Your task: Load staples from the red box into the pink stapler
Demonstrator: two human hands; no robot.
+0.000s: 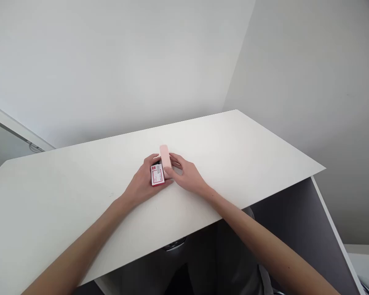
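Note:
My left hand (140,182) is curled around a small white box (158,175) with red edges, a red-framed label and a barcode. Its thumb runs along the near side of the box and its fingers reach over the far side. My right hand (187,174) grips a pale pink oblong object (165,155), stapler-like in shape, with the thumb on the near end and the fingers along the right side. The pink object stands right beside the box, its far end pointing away from me. Its underside is hidden.
Both hands are over the middle of a white table (218,151). Its near edge runs across my forearms. Behind it rises a pale wall (126,61), with another wall (301,82) on the right. Below the table is a dark space with a grey side panel (307,221).

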